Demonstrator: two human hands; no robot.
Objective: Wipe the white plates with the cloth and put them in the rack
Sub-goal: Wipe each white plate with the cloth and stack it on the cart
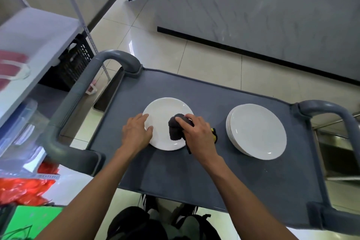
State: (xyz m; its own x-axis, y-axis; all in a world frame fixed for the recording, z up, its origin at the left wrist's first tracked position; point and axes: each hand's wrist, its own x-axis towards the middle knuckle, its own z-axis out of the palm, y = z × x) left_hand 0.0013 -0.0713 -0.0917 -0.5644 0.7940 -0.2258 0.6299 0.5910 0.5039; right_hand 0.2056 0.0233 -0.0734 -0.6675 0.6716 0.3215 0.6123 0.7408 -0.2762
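While left hand (136,132) lies flat on left rim of single white plate (165,109), fingers straight, right hand (196,132) grips bunched dark cloth (175,128) on plate's right half. Plate mid cart top (204,171); stack of white plates (257,132) near cart's right end.

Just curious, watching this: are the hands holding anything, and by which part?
The right hand grips a bunched dark cloth from above, pressing it on the single plate. The left hand holds nothing; its fingers rest on that plate's left rim.
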